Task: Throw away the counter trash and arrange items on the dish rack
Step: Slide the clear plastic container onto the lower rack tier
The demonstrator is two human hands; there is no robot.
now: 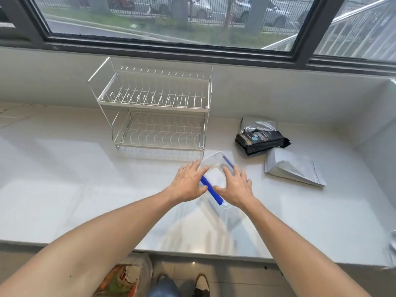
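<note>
A clear plastic container (215,162) with blue clip strips on its lid lies on the white counter (85,179), just in front of the dish rack's right corner. My left hand (188,183) lies on its left side with fingers spread, and my right hand (236,187) presses on its right side. Whether either hand grips it is unclear. The white two-tier wire dish rack (154,108) stands empty against the back wall. To the right lie a black pouch (260,141), a crumpled silver bag (258,124) behind it and a white pouch (293,168).
A bag holding colourful wrappers (122,279) sits on the floor below the counter edge, beside my shoes (201,284). A wide window runs along the back wall. The counter's right end meets a raised white wall (377,116).
</note>
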